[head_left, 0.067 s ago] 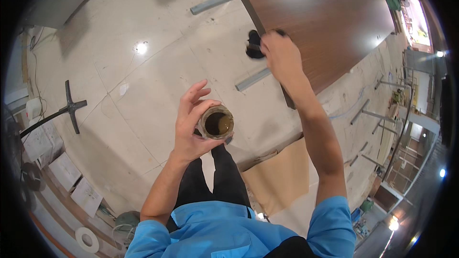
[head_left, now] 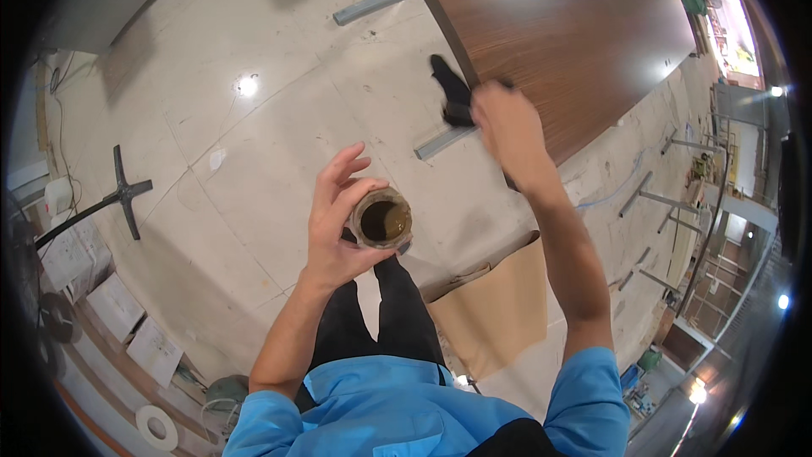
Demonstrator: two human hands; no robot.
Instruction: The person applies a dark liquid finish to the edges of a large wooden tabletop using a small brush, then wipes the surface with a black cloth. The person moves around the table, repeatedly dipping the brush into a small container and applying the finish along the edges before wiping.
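Left hand (head_left: pixel 330 237) fingers are curled round a grimy, round, open jar (head_left: pixel 408 222) of brown liquid (head_left: pixel 394 222), held at 12 o'clock. By right hand (head_left: pixel 510 123), closed at 1, a blurred black item (head_left: pixel 452 83) is apparently gripped beside the brown wood-grain panel (head_left: pixel 575 42). Liquid is left; work done can't be judged.

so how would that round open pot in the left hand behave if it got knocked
The pot would likely roll once on its side, given its round rim. Its top is open, so the glossy brownish contents could well spill if it tipped.
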